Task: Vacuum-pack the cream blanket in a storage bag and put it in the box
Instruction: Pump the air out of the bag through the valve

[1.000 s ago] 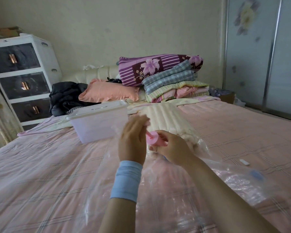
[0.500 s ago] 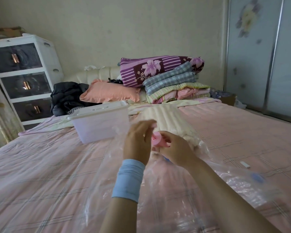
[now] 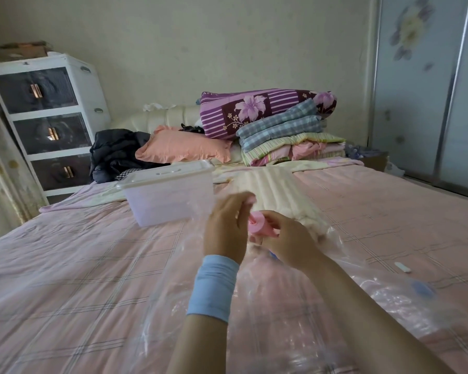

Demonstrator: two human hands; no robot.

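Two hands, yours, meet above the clear storage bag (image 3: pixel 281 309), which lies spread on the pink checked bed (image 3: pixel 65 265) in front of you. Your right hand (image 3: pixel 285 240) grasps a small pink piece (image 3: pixel 260 225), with thumb and fingers curled round it. Your left hand (image 3: pixel 220 230), with a light blue band on the wrist, shows its back to the camera. Its bent fingers reach the far end of the pink piece, but I cannot tell if they pinch it or only touch it. The cream blanket (image 3: pixel 277 190) lies folded long just behind your hands, its near end under the clear plastic of the bag. The box (image 3: pixel 170 195), translucent with its lid on, stands on the bed to the left of the blanket, near it. On the right part of the bag sits a blue round valve (image 3: pixel 423 288), and a small white clip (image 3: pixel 402 267) lies on the bed beside the bag. Folded quilts (image 3: pixel 281 130) are stacked at the head of the bed.
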